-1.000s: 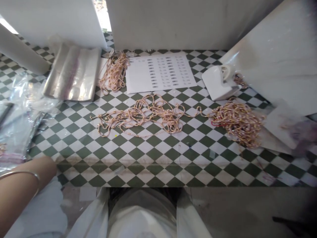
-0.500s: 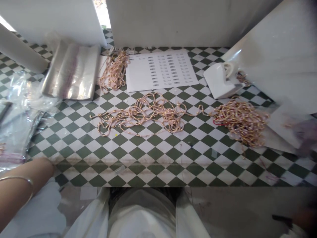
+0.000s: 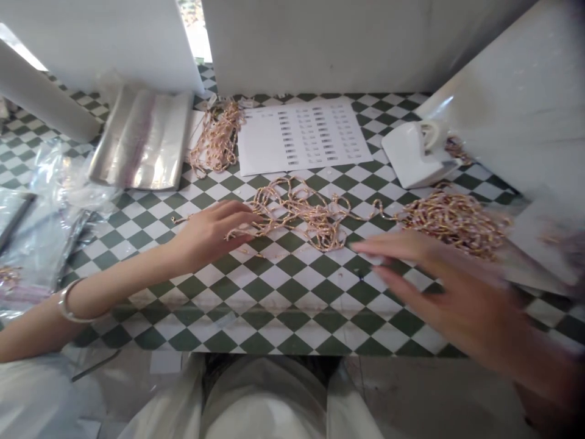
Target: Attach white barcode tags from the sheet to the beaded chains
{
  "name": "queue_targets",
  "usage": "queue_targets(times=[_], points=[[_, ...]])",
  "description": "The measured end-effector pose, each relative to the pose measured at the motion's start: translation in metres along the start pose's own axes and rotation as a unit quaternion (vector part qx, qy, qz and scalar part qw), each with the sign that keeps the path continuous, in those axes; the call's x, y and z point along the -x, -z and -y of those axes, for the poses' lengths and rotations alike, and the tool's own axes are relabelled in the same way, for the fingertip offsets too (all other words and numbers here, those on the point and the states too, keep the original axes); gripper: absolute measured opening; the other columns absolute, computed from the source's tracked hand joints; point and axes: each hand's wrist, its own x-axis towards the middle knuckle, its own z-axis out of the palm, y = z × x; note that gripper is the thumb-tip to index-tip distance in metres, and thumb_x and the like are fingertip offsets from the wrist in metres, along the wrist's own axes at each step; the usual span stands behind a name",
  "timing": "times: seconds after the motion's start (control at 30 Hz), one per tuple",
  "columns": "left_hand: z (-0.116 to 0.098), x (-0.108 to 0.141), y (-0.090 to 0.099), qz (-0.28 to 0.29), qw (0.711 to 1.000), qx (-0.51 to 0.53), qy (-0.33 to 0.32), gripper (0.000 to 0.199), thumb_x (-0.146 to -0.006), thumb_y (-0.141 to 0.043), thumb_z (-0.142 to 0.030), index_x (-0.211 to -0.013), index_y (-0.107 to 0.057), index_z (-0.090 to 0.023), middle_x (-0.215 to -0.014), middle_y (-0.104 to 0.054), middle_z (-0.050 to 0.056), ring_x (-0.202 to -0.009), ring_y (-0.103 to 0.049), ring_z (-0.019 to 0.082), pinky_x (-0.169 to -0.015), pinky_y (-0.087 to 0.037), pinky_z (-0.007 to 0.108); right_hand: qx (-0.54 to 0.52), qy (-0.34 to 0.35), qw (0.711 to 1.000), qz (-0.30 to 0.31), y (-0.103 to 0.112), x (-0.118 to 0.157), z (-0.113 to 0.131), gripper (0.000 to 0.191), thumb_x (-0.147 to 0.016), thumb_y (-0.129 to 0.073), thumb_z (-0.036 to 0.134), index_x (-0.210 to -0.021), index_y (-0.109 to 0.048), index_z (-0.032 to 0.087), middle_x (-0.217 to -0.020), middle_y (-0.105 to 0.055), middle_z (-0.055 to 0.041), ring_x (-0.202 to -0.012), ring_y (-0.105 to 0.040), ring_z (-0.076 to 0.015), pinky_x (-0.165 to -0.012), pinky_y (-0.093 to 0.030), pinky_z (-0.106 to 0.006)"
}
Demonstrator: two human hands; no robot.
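Strands of pink and gold beads [image 3: 292,207] lie loosely tangled across the middle of the checkered table. My left hand [image 3: 210,231] rests over their left end, fingers curved and apart, touching or just above the strands. My right hand [image 3: 425,268], blurred by motion, is in the air right of the tangle, its thumb and fingers apart and nothing between them. Behind it, partly covered, is a larger heap of bead strands [image 3: 457,219]; one strand runs from the tangle to this heap.
A printed label sheet [image 3: 304,137] lies at the back, beside a small bead bundle [image 3: 219,137] and a stack of clear bags [image 3: 144,137]. A white dispenser [image 3: 414,155] stands at the back right. More plastic bags [image 3: 36,225] lie far left; grey panels rise behind.
My left hand has come in from the left edge onto the left end of the tangle. My right hand has risen from the lower right corner to above the table. The view has shifted slightly.
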Motion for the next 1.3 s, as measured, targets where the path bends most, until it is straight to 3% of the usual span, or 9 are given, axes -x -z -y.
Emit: queue_targets(times=[0.1, 0.33, 0.5, 0.7, 0.83, 1.0, 1.1, 1.2, 1.3], points=[[0.004, -0.015, -0.017, 0.002, 0.986, -0.142, -0.087, 0.031, -0.089, -0.058, -0.042, -0.112, -0.065, -0.022, -0.111, -0.068, 0.006, -0.099, -0.064, 0.021, -0.078, -0.052, 0.033, 0.069, 0.057, 0.993, 0.083, -0.040, -0.035, -0.013, 0.038, -0.093, -0.050, 0.015, -0.132, -0.052, 0.019, -0.122, -0.065, -0.0099, -0.118, -0.059, -0.0218, -0.101, -0.052, -0.039], [-0.008, -0.021, -0.024, 0.037, 0.990, -0.130, -0.033, 0.024, -0.096, -0.046, -0.029, -0.092, -0.066, -0.017, -0.096, -0.071, 0.004, -0.085, -0.067, 0.016, -0.064, -0.044, 0.024, 0.142, 0.098, 0.979, 0.108, -0.093, -0.053, -0.023, 0.042, -0.094, -0.050, 0.023, -0.136, -0.049, 0.018, -0.140, -0.052, -0.0166, -0.133, -0.046, -0.0328, -0.103, -0.049, -0.053], [-0.018, -0.024, -0.021, 0.029, 0.985, 0.168, -0.003, 0.014, -0.095, -0.048, -0.028, -0.095, -0.057, -0.017, -0.085, -0.068, 0.001, -0.079, -0.063, 0.010, -0.072, -0.047, 0.022, 0.038, 0.064, 0.994, 0.084, -0.090, -0.054, -0.027, 0.014, -0.093, -0.051, 0.024, -0.093, -0.064, 0.019, -0.136, -0.056, -0.0125, -0.135, -0.044, -0.0312, -0.106, -0.043, -0.054], [-0.044, -0.026, -0.010, 0.108, 0.841, 0.531, 0.007, 0.013, -0.099, -0.041, -0.028, -0.093, -0.044, -0.017, -0.070, -0.057, -0.003, -0.061, -0.060, 0.004, -0.065, -0.050, 0.017, -0.135, 0.002, 0.988, 0.071, -0.082, -0.051, -0.026, 0.047, -0.091, -0.054, 0.047, -0.130, -0.047, 0.022, -0.132, -0.059, -0.0116, -0.132, -0.049, -0.0261, -0.111, -0.037, -0.054], [-0.058, -0.024, -0.006, 0.145, 0.759, 0.634, -0.004, 0.012, -0.099, -0.038, -0.029, -0.099, -0.040, -0.018, -0.086, -0.060, 0.002, -0.055, -0.055, 0.002, -0.052, -0.049, 0.014, -0.235, 0.071, 0.956, 0.160, -0.078, -0.046, -0.021, 0.022, -0.097, -0.045, 0.038, -0.105, -0.060, 0.025, -0.115, -0.068, -0.0042, -0.122, -0.057, -0.0189, -0.117, -0.031, -0.050], [-0.062, -0.023, -0.002, 0.183, 0.767, 0.615, -0.001, 0.010, -0.098, -0.041, -0.027, -0.097, -0.043, -0.018, -0.094, -0.061, 0.004, -0.055, -0.049, 0.000, -0.051, -0.047, 0.012, -0.272, 0.004, 0.958, 0.087, -0.071, -0.040, -0.026, 0.060, -0.090, -0.057, 0.047, -0.140, -0.032, 0.026, -0.138, -0.051, -0.0109, -0.132, -0.048, -0.0183, -0.110, -0.043, -0.039], [-0.065, -0.025, 0.000, 0.233, 0.804, 0.546, -0.040, 0.005, -0.096, -0.045, -0.020, -0.095, -0.047, -0.016, -0.105, -0.061, 0.009, -0.076, -0.059, 0.005, -0.073, -0.056, 0.021, -0.266, 0.067, 0.954, 0.120, -0.070, -0.040, -0.028, 0.048, -0.094, -0.044, 0.054, -0.132, -0.048, 0.024, -0.143, -0.047, -0.0114, -0.141, -0.037, -0.0209, -0.118, -0.030, -0.044], [-0.065, -0.025, 0.001, 0.212, 0.817, 0.530, -0.081, 0.004, -0.094, -0.046, -0.015, -0.092, -0.049, -0.015, -0.114, -0.061, 0.013, -0.105, -0.060, 0.013, -0.096, -0.055, 0.031, -0.364, 0.035, 0.914, 0.178, -0.069, -0.041, -0.025, 0.038, -0.097, -0.041, 0.050, -0.101, -0.063, 0.019, -0.112, -0.066, -0.0091, -0.120, -0.056, -0.0191, -0.108, -0.041, -0.042], [-0.061, -0.024, 0.001, 0.165, 0.788, 0.592, -0.028, 0.008, -0.097, -0.042, -0.019, -0.093, -0.049, -0.016, -0.120, -0.060, 0.011, -0.090, -0.063, 0.008, -0.080, -0.058, 0.023, -0.459, -0.055, 0.865, 0.193, -0.065, -0.042, -0.024, 0.032, -0.099, -0.040, 0.044, -0.086, -0.053, 0.018, -0.068, -0.060, 0.0012, -0.063, -0.059, -0.0082, -0.062, -0.049, -0.022]])
